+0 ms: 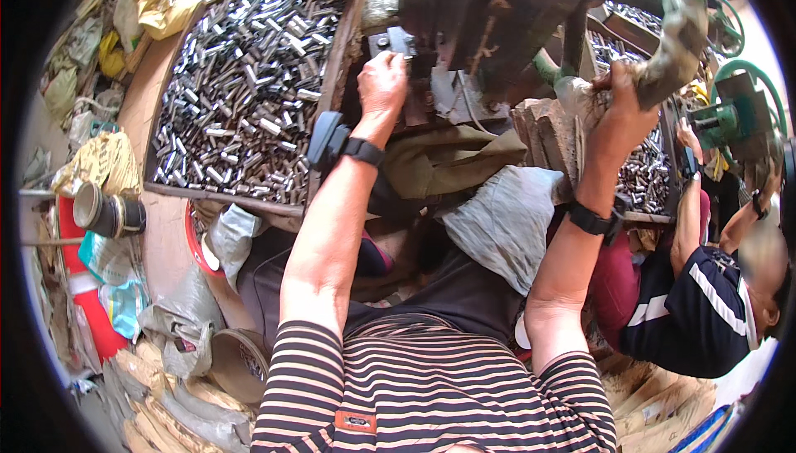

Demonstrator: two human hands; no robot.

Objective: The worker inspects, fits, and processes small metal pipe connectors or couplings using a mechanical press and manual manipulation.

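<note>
My left hand (384, 86) reaches into the dark machine (497, 13) with its fingers pinched together beside a small grey metal block (401, 41). What sits between the fingertips is too small to make out. On the right, my right hand (620, 117) is closed around the lower end of a thick, wrapped lever (676, 46) that curves down from above. To the left of my left hand stands a wooden tray (333, 63), heaped with short shiny metal tubes (249, 88). A strap with a dark device (328, 139) circles my left wrist.
A grey cloth (506, 221) and an olive cloth (452, 158) hang below the machine. At the right, a co-worker in a dark shirt (696, 312) works near a green wheel press (734, 117). Sacks (182, 328) and a dark metal can (108, 208) stand at the left.
</note>
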